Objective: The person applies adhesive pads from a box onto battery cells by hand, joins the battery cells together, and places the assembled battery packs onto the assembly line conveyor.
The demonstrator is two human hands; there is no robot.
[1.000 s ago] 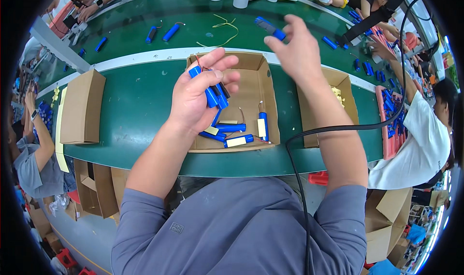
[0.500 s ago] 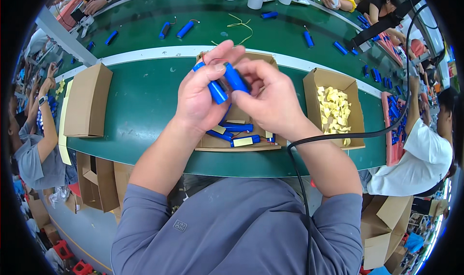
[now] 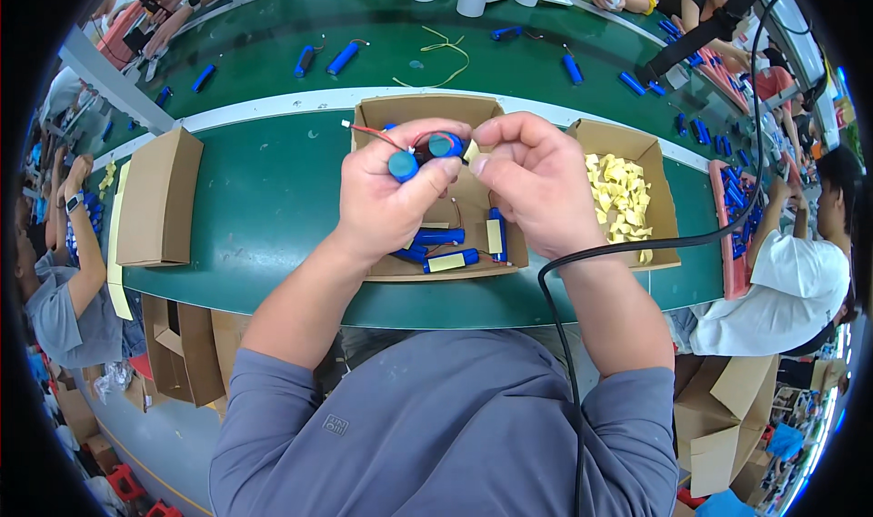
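My left hand (image 3: 389,197) is closed around two blue cylindrical battery packs, their green round ends turned up: one pack (image 3: 403,166) on the left, another pack (image 3: 443,145) on the right. Red and black leads with a small white connector (image 3: 346,124) stick out past the left thumb side. My right hand (image 3: 546,185) pinches a small pale-yellow sticker (image 3: 471,151) close beside the right pack. Whether it touches the pack I cannot tell. Below both hands stands an open cardboard box (image 3: 371,112), where several blue packs (image 3: 452,261) with yellow labels lie.
To the right, a cardboard box (image 3: 668,210) holds folded yellow pieces (image 3: 621,194). A closed brown carton (image 3: 155,199) stands left. A black cable (image 3: 655,246) crosses my right forearm. Loose packs (image 3: 343,58) lie on the green surface beyond the white rail (image 3: 264,105). Co-workers sit on both sides.
The two packs have turned from lying slantwise to ends-up in my left hand. My right hand has let go of a pack, shifted right and now pinches a yellow sticker.
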